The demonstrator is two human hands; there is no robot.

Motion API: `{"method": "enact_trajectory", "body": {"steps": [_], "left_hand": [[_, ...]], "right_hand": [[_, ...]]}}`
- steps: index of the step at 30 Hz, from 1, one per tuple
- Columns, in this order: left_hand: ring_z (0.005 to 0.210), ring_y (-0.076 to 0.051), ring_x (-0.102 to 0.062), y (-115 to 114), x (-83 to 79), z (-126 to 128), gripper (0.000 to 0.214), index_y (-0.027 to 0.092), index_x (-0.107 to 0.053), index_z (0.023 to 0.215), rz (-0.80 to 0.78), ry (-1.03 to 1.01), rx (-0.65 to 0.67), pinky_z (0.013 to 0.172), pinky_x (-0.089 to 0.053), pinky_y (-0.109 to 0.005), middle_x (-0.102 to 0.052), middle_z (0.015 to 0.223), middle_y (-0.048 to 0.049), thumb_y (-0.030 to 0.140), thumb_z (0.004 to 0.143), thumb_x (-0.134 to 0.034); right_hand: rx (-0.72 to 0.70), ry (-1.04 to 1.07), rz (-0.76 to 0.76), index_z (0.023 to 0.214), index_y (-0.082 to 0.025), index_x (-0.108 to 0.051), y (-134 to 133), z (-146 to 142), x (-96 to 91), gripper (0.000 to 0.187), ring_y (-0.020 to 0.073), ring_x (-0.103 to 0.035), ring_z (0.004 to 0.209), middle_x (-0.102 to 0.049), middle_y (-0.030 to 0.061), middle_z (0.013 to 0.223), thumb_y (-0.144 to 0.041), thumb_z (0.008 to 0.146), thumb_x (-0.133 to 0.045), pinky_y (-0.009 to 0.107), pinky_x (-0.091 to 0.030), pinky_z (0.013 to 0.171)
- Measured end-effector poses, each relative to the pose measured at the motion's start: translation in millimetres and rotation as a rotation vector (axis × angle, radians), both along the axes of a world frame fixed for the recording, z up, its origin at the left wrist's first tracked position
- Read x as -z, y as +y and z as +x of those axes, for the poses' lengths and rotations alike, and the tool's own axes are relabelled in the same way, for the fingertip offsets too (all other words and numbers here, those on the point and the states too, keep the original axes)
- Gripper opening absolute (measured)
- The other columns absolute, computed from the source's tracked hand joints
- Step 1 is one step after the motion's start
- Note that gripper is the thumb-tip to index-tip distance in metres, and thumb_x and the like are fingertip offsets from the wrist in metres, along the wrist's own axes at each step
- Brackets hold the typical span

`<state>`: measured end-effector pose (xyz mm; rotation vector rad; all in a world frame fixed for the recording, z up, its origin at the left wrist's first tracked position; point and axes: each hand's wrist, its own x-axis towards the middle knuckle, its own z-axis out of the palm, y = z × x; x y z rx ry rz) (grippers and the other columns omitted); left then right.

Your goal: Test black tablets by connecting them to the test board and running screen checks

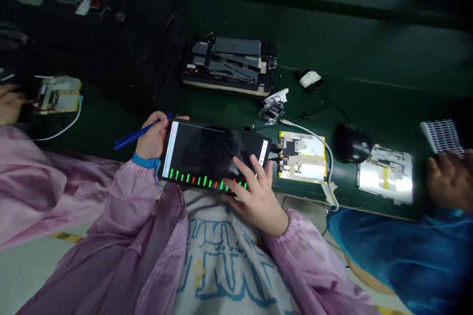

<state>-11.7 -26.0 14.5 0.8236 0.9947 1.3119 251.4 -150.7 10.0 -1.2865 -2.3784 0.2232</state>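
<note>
My left hand (pixel 152 137) grips the left end of a dark tablet screen (pixel 207 155), which is tilted toward me. A blue pen (pixel 135 136) is also tucked in that hand, pointing out to the left. Over the lower right of the glass, my right hand (pixel 258 194) has its fingers spread, fingertips at the surface. Green and red text runs along the screen's lower edge, with a white strip at each end. Dark flat cables (pixel 275 152) run from its right edge to a circuit board with a yellow-edged battery pack (pixel 305 157) on the bench.
Behind the screen lies a stack of dark panels (pixel 229 65). A white cable (pixel 328 152), a round counter (pixel 271 110), a black mouse-like device (pixel 353 142) and another board (pixel 386 174) are to the right. Co-workers' hands (pixel 445 177) appear at both sides.
</note>
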Motion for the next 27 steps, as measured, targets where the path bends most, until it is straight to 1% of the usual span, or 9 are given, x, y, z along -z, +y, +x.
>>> {"method": "enact_trajectory", "body": {"steps": [6,12,17,19,21,22,24,25,27], "left_hand": [[0.077,-0.022,-0.069,-1.3,-5.4,2.8,0.014,0.020,-0.038,0.074,-0.033,0.051,-0.022,0.068,-0.050,-0.034,-0.076,0.088,-0.0091,0.013,0.083,-0.046],[0.076,-0.022,-0.069,-1.5,-5.7,3.6,0.014,0.020,-0.038,0.074,-0.041,0.037,-0.031,0.069,-0.049,-0.034,-0.076,0.091,-0.0090,0.013,0.083,-0.047],[0.080,-0.024,-0.070,-1.9,-6.0,2.0,0.014,0.020,-0.039,0.074,-0.033,0.036,-0.005,0.070,-0.049,-0.033,-0.076,0.089,-0.0088,0.014,0.083,-0.049],[0.080,-0.024,-0.070,-1.5,-6.9,1.8,0.014,0.020,-0.040,0.074,-0.026,0.033,-0.004,0.072,-0.050,-0.034,-0.076,0.089,-0.0084,0.015,0.082,-0.051],[0.080,-0.025,-0.070,-0.5,-8.1,2.0,0.015,0.020,-0.041,0.074,-0.038,0.037,-0.017,0.073,-0.051,-0.036,-0.076,0.088,-0.0082,0.016,0.080,-0.053],[0.079,-0.025,-0.070,0.1,-8.7,2.3,0.015,0.020,-0.041,0.073,-0.049,0.043,-0.027,0.073,-0.051,-0.037,-0.076,0.087,-0.0083,0.016,0.079,-0.054],[0.079,-0.025,-0.070,1.4,-9.8,2.8,0.016,0.020,-0.041,0.073,-0.064,0.054,-0.038,0.074,-0.052,-0.037,-0.076,0.086,-0.0087,0.018,0.078,-0.056],[0.080,-0.025,-0.070,1.9,-10.3,3.1,0.017,0.020,-0.041,0.073,-0.064,0.056,-0.046,0.075,-0.052,-0.038,-0.076,0.086,-0.0088,0.018,0.078,-0.056],[0.084,-0.026,-0.070,2.8,-11.2,3.3,0.017,0.020,-0.040,0.072,-0.058,0.059,-0.060,0.078,-0.053,-0.039,-0.076,0.086,-0.0084,0.018,0.078,-0.057]], "right_hand": [[-0.001,-0.048,-0.034,0.114,-0.030,-0.062,-0.6,-0.1,-2.6,0.030,0.0380,-0.022,0.143,-0.044,0.0094,0.146,-0.028,0.084,-0.063,0.072,-0.017,0.108],[-0.059,-0.089,-0.037,0.130,-0.036,-0.053,1.2,-7.0,-4.9,0.048,0.0377,-0.024,0.142,-0.041,0.0073,0.149,-0.024,0.085,-0.061,0.073,-0.016,0.108],[-0.102,-0.120,-0.066,0.131,-0.034,-0.053,0.9,-15.4,-5.3,0.049,0.0384,-0.023,0.142,-0.038,0.0073,0.151,-0.023,0.084,-0.061,0.073,-0.015,0.107],[-0.115,-0.099,-0.065,0.132,-0.034,-0.052,1.6,-14.6,-6.8,0.049,0.0381,-0.022,0.142,-0.038,0.0075,0.151,-0.028,0.085,-0.061,0.072,-0.015,0.108],[-0.111,-0.043,-0.044,0.134,-0.033,-0.051,8.2,-5.7,-8.5,0.051,0.0379,-0.020,0.142,-0.039,0.0075,0.149,-0.040,0.085,-0.062,0.069,-0.015,0.110],[-0.076,-0.006,-0.023,0.133,-0.033,-0.051,15.0,2.8,-8.9,0.051,0.0378,-0.020,0.142,-0.040,0.0074,0.148,-0.045,0.084,-0.061,0.068,-0.016,0.110],[0.093,0.072,0.037,0.129,-0.031,-0.055,36.2,27.6,-8.0,0.046,0.0368,-0.023,0.141,-0.043,0.0080,0.145,-0.048,0.086,-0.057,0.063,-0.022,0.110],[0.229,0.104,0.064,0.125,-0.029,-0.058,50.0,42.6,-6.3,0.040,0.0357,-0.028,0.138,-0.046,0.0090,0.142,-0.043,0.088,-0.054,0.060,-0.027,0.108],[0.493,0.140,0.111,0.115,-0.024,-0.063,80.3,72.7,-0.2,0.030,0.0323,-0.044,0.124,-0.054,0.0125,0.129,-0.033,0.092,-0.047,0.055,-0.036,0.101]]}}
